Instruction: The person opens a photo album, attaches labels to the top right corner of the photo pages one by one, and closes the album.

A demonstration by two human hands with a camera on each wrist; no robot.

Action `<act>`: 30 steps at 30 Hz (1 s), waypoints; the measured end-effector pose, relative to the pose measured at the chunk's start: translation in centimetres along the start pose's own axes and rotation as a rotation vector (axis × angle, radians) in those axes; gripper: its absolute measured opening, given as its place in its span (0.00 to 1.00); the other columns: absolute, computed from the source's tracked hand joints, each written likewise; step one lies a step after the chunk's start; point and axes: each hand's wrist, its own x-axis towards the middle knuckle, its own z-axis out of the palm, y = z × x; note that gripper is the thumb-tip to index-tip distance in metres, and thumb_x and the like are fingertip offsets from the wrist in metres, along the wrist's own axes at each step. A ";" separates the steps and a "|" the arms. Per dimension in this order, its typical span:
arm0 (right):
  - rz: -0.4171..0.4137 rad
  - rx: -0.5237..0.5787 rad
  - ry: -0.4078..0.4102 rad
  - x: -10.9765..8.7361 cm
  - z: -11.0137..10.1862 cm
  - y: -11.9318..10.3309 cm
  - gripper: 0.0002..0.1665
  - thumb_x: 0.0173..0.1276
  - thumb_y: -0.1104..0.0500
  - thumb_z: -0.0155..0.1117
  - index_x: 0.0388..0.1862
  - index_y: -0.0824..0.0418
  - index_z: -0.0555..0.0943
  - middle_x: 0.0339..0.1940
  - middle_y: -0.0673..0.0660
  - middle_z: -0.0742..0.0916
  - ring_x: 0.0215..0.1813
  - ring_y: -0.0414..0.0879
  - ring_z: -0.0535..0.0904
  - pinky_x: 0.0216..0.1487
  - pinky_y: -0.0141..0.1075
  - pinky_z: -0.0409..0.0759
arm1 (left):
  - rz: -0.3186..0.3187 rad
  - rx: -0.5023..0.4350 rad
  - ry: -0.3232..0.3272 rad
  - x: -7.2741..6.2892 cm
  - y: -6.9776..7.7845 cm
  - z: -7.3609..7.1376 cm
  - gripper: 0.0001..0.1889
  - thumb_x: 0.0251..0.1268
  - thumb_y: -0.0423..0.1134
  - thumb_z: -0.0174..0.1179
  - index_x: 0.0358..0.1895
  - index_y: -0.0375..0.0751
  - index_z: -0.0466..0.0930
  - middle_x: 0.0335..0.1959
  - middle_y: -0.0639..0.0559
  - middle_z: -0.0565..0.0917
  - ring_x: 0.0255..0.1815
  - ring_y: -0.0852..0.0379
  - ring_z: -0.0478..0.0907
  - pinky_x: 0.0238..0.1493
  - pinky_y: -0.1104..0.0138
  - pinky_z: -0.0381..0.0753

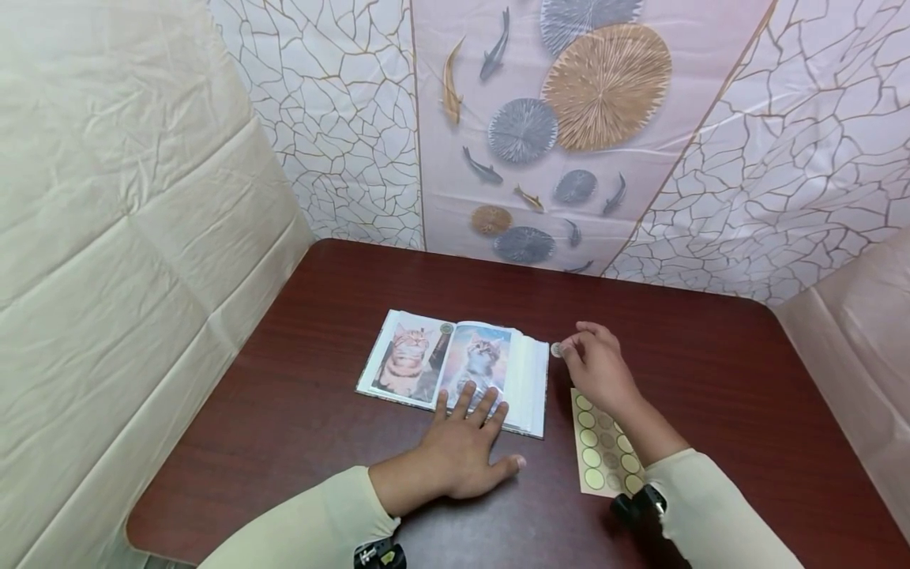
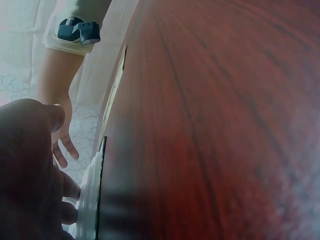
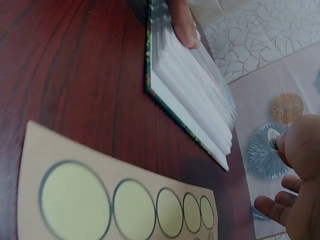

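Note:
A photo album (image 1: 535, 387) lies spread on the table, with an orange cat photo (image 1: 407, 356) on its left page and a kitten photo (image 1: 482, 357) on the right. One small round sticker (image 1: 446, 328) sits at the cat photo's upper right corner. Fingers spread, my left hand (image 1: 462, 450) rests on the lower edge of the right page. Just past the album's right side, my right hand (image 1: 600, 371) pinches another round sticker (image 1: 557, 349) between thumb and finger. In the right wrist view, that sticker (image 3: 273, 138) shows patterned print.
Below my right hand lies a tan sticker sheet (image 1: 592, 457) with rows of circles, some pale yellow; the right forearm covers part of it. The dark red table (image 1: 284, 427) meets a patterned cloth backdrop (image 1: 355, 158) at the rear. Beige cloth (image 1: 142, 237) hangs at the left.

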 end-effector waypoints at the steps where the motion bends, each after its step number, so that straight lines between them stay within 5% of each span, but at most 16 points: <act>1: -0.001 0.001 0.001 0.1 0.1 0.0 0.13 0.80 0.61 0.53 0.41 0.67 0.82 0.71 0.72 0.71 0.75 0.70 0.58 0.67 0.61 0.65 | 0.002 -0.001 0.002 0.0 0.0 0.0 0.46 0.71 0.77 0.32 0.84 0.54 0.50 0.84 0.52 0.47 0.83 0.43 0.36 0.76 0.37 0.38; 30: 0.057 -0.015 -0.066 3.5 2.2 -1.2 0.15 0.82 0.58 0.53 0.44 0.65 0.84 0.74 0.69 0.69 0.78 0.66 0.55 0.72 0.57 0.60 | -0.010 -0.026 -0.011 0.0 0.1 -0.3 0.45 0.72 0.76 0.34 0.84 0.54 0.51 0.84 0.53 0.48 0.84 0.43 0.36 0.76 0.38 0.38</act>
